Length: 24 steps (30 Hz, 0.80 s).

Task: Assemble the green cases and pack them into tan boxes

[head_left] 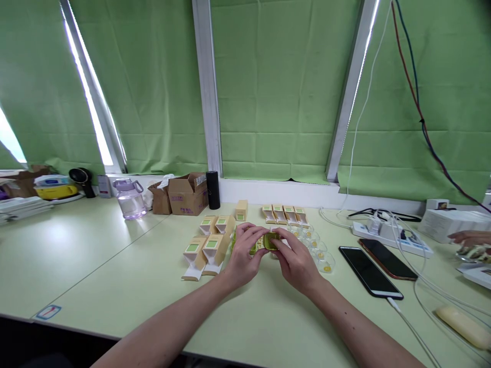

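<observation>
My left hand (245, 255) and my right hand (299, 260) meet above the table, fingers closed around a small olive-green plastic case (271, 241). Fingers of both hands cover parts of it, and its contents are too small to make out. Left of my hands, several cream cartons (211, 250) with green labels lie with their white end flaps open. Behind and to the right of my right hand, clear plastic cups (326, 263) with yellow centres stand in rows. More green shows partly hidden behind my left hand.
More cartons (284, 214) line the back, beside a single carton (241, 209). Two phones (371, 271) and a power strip (391, 237) with trailing cables are on the right. A co-worker's hand (470, 237) shows at the right edge. A jug (130, 199) and cardboard box (187, 195) stand back left.
</observation>
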Each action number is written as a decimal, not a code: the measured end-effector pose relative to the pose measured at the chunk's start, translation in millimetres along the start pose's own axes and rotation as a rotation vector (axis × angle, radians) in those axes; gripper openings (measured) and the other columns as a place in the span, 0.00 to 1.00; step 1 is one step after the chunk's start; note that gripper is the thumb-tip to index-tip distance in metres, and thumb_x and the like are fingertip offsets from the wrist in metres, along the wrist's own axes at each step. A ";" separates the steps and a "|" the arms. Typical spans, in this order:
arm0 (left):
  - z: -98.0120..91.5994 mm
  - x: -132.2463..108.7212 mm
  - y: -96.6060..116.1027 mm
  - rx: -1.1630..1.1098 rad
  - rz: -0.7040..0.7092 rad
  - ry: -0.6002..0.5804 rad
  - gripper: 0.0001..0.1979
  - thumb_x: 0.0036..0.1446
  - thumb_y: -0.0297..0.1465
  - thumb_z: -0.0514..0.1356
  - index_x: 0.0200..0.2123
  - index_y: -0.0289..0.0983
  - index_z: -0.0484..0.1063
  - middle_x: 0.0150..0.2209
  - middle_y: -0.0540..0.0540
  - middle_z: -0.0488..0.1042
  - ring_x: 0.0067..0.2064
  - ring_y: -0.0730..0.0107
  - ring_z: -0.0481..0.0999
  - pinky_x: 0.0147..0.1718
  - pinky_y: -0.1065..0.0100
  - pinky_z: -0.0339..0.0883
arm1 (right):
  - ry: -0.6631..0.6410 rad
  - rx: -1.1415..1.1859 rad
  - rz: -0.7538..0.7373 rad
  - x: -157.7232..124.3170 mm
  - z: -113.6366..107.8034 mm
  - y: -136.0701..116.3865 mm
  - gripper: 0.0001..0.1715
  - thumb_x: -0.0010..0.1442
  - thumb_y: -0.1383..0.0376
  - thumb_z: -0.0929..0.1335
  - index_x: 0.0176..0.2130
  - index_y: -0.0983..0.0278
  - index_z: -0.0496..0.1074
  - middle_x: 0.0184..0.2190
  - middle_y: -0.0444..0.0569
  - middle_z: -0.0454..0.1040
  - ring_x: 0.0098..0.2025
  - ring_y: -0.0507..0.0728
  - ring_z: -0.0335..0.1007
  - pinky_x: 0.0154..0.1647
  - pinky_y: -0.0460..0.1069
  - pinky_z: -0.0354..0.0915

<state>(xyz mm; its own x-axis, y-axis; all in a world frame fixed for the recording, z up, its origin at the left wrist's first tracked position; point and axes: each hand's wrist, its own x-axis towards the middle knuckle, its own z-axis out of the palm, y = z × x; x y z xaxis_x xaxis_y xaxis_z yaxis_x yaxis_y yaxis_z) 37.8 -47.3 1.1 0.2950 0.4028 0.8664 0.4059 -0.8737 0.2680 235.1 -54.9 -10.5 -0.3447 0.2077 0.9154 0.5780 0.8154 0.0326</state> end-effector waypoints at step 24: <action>1.4 -0.7 -2.0 -0.002 0.005 0.003 0.20 0.64 0.24 0.63 0.59 0.41 0.73 0.52 0.39 0.79 0.56 0.51 0.71 0.58 0.45 0.66 | 0.014 0.030 0.026 -3.4 0.5 1.4 0.18 0.71 0.73 0.65 0.57 0.61 0.73 0.58 0.63 0.74 0.57 0.65 0.77 0.52 0.60 0.79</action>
<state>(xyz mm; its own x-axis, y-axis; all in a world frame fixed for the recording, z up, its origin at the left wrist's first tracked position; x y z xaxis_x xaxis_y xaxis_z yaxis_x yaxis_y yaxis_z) 37.9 -45.5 -0.7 0.2943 0.3972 0.8693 0.4026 -0.8764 0.2642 236.7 -54.2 -13.7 -0.3189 0.2219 0.9214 0.5638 0.8259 -0.0038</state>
